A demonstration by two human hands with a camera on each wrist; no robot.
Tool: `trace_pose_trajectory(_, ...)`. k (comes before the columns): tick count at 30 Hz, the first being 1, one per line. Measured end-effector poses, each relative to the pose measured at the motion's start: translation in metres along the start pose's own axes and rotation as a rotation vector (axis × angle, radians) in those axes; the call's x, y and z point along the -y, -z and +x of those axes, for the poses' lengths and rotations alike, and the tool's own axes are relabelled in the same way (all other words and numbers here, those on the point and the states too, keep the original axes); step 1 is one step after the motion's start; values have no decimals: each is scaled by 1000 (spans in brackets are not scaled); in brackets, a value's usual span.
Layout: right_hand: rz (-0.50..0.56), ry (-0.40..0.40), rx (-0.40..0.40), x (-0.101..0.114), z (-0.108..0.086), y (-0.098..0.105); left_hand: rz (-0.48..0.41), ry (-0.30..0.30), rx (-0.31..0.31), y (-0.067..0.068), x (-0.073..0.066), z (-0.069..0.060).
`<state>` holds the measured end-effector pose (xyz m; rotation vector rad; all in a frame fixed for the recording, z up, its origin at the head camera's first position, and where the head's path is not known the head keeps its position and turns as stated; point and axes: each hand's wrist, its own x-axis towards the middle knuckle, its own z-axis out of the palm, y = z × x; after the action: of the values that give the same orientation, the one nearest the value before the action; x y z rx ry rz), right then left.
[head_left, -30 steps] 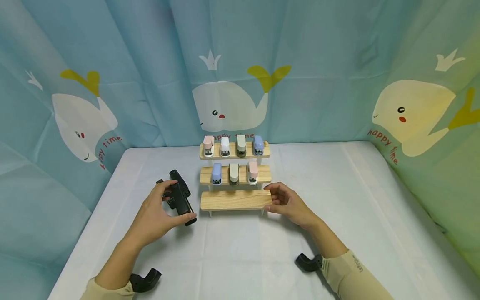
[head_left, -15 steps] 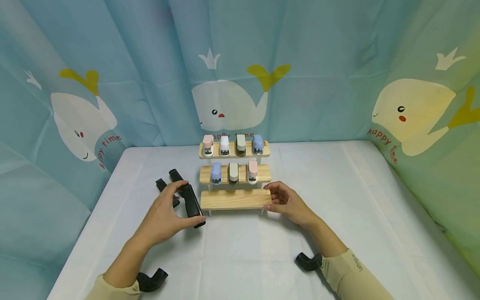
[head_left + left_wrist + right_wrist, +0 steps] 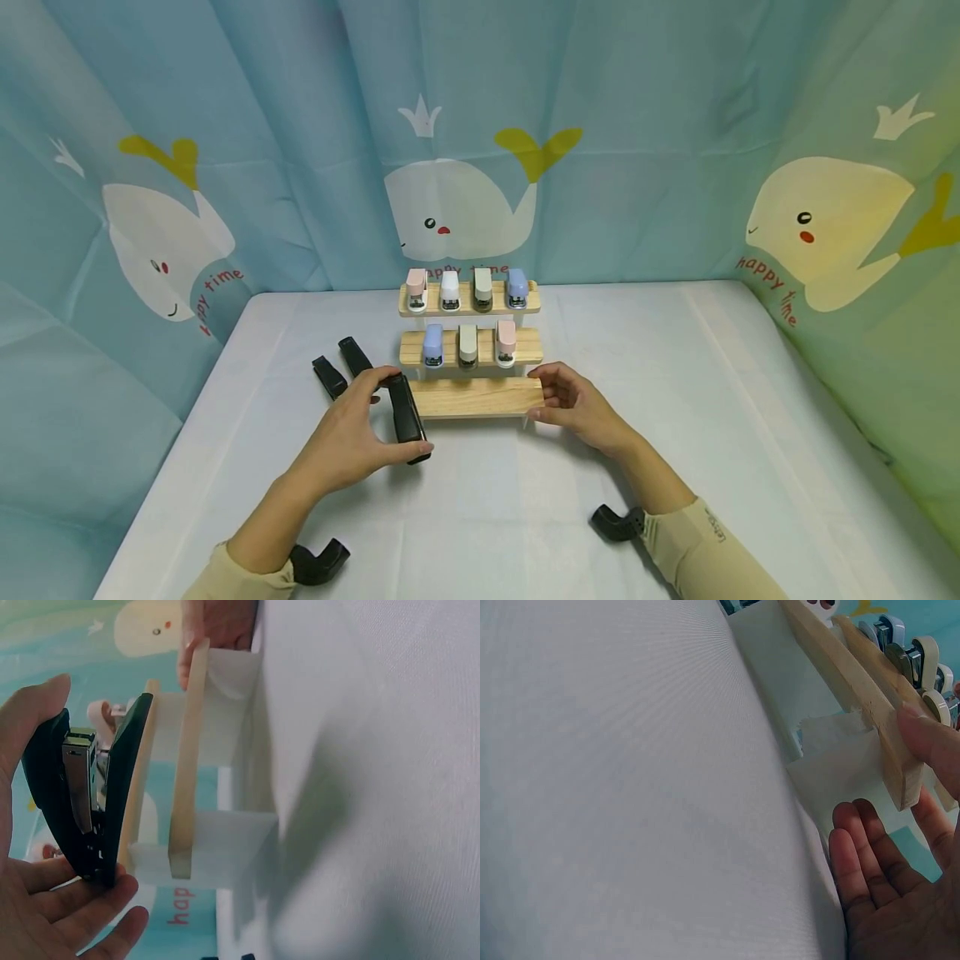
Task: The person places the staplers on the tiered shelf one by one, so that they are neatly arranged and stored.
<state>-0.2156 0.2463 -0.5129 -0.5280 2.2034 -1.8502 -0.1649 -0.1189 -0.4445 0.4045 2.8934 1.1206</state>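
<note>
My left hand (image 3: 341, 442) pinches a black stapler (image 3: 407, 414) lengthwise between thumb and fingers, in front of the left end of a three-tier wooden stand (image 3: 476, 400). In the left wrist view the stapler (image 3: 49, 776) is held off the table, its metal magazine showing between the two black arms. At the stand's right end, my right hand (image 3: 576, 408) holds the lowest shelf. The right wrist view has the thumb against the shelf (image 3: 889, 742) and an index finger behind it, while the other fingers are loosely bent below.
Two more black staplers lie left of the stand, one farther left (image 3: 329, 377) and one nearer it (image 3: 354, 356). Several small pastel staplers stand on the top shelf (image 3: 467, 310), three on the middle shelf (image 3: 487, 340). A whale-print curtain (image 3: 637, 167) hangs behind the white table (image 3: 675, 375).
My left hand has carried the black stapler rightward from beside the other black staplers to the front left of the lowest shelf. The right hand has stayed at the shelf's end.
</note>
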Motion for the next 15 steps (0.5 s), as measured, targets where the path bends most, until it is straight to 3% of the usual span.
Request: trace_pose_trajectory(15, 10, 8, -1, -2, 0, 0, 31, -36, 41, -17, -15, 4)
